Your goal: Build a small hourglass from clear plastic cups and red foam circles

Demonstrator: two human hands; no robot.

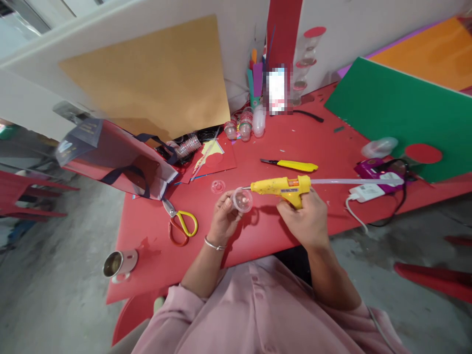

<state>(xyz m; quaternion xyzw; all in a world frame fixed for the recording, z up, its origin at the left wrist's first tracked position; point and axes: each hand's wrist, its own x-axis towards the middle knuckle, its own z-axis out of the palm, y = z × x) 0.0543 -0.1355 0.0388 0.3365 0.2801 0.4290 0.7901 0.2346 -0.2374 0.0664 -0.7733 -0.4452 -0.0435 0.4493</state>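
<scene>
My right hand (306, 219) is closed around the grip of a yellow hot glue gun (282, 187), whose nozzle points left. A clear glue stick (354, 181) juts from its back. My left hand (224, 216) pinches a small clear plastic cup (242, 199) right at the nozzle tip. Both hands hover over the red table (295, 142). A clear plastic lid (218, 186) lies just beyond the cup.
Yellow-handled scissors (180, 222) lie left of my hands, a yellow utility knife (293, 165) beyond. A red bag (114, 157), brown board (155, 78), green board (401, 103), steel mug (118, 263), several small cups (245, 125) and a white charger with cable (365, 194) ring the table.
</scene>
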